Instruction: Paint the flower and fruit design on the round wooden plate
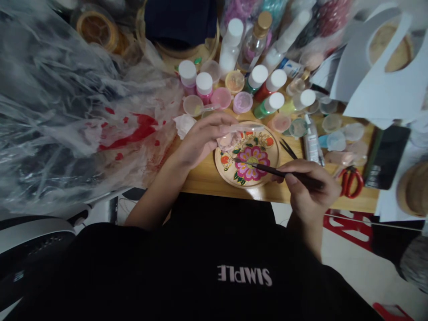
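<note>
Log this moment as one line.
wooden disc: flat on table | left hand: holds small clear cup at its rim | right hand: holds thin brush, tip on pink flower

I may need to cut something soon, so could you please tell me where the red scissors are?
In the head view, the red scissors lie near the front edge of the table, just right of the right hand holding the brush.

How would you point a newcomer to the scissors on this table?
Start at the wooden table, along its front edge, where the right hand holds a thin brush. Just right of that hand lie the scissors. Their red loop handles stand out from the pale cups behind.
</note>
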Tool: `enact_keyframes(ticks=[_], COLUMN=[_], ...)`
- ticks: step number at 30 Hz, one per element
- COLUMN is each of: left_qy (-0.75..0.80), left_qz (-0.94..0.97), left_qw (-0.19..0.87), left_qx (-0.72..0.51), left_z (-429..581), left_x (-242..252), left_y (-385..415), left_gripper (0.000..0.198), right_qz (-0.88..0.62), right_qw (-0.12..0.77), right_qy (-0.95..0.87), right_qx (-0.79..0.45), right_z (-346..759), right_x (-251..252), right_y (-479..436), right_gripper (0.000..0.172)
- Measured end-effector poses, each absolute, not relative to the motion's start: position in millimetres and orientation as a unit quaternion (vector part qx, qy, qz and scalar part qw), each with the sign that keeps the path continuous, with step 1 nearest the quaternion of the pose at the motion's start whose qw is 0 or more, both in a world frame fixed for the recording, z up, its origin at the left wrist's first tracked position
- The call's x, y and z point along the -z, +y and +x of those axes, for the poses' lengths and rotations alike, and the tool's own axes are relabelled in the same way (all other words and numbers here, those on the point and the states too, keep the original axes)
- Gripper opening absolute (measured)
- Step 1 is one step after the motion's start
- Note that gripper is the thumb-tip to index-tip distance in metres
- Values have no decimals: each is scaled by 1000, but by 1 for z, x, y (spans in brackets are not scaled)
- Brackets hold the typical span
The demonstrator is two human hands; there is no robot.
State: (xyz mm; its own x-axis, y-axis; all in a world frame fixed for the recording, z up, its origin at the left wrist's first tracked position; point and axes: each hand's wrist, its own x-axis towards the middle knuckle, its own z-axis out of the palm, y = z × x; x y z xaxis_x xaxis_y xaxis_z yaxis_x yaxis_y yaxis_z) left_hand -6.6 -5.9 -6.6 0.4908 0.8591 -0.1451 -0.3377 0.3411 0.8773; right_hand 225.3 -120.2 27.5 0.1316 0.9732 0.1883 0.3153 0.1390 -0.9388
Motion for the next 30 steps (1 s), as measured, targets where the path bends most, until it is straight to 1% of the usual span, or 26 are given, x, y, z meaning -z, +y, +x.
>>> enact_keyframes(ticks=[3, 10, 17, 30], left_qy=[314, 328, 324, 325], left_qz=[420, 412, 408, 401], left_qw=[754, 753, 751, 758], left_qx=[-395, -394, -406, -398], left_z=[-7, -7, -5, -5], left_x=[7, 6, 3, 6], left_y=[-6, -7, -7, -7], left_gripper=[25, 24, 30, 26], right_qz=[-561, -567, -562, -566], right_qw=[491, 490, 497, 479], right_qy=[-577, -571, -567, -575], right_qx=[-334, -335, -341, -346], right_z=[226, 224, 222, 226], right_x=[-28, -30, -30, -29], right_y=[-120, -118, -118, -123], right_gripper=[11, 10, 10, 10])
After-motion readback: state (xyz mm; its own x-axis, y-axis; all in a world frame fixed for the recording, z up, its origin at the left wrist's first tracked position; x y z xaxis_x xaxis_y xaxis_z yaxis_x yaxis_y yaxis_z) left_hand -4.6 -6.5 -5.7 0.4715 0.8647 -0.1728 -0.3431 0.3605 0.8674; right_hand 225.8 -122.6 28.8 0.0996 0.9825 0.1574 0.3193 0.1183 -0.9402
